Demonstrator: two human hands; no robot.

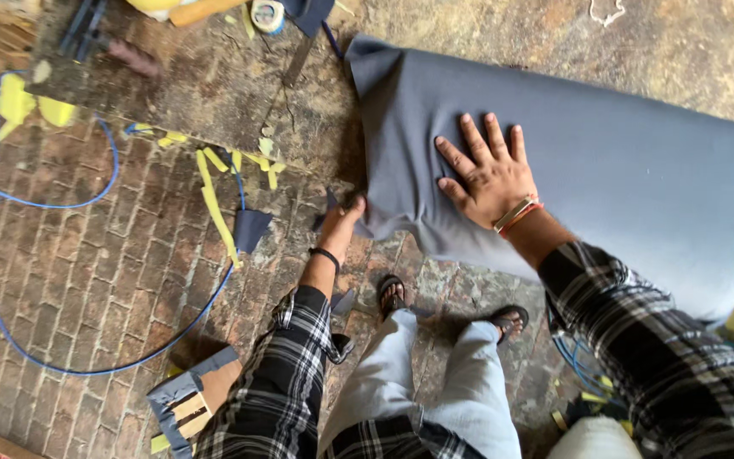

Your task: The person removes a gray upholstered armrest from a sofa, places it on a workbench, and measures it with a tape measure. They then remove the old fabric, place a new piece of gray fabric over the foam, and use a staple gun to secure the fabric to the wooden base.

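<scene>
Surface: worn, stained worktable (214, 85) at far left, standing over a brick floor (87, 272) with mottled patches. One long cushion (622, 161) in smooth blue-grey fabric lies across the table, its near-left corner overhanging the edge. Right hand (488, 174): flat, fingers spread, pressing the cushion top. Left hand (341, 219): fingers pinching loose fabric at the cushion's near-left corner. One blue cable (10, 314) loops over the bricks. Several yellow foam strips (214, 200) lie scattered near the table edge.
</scene>
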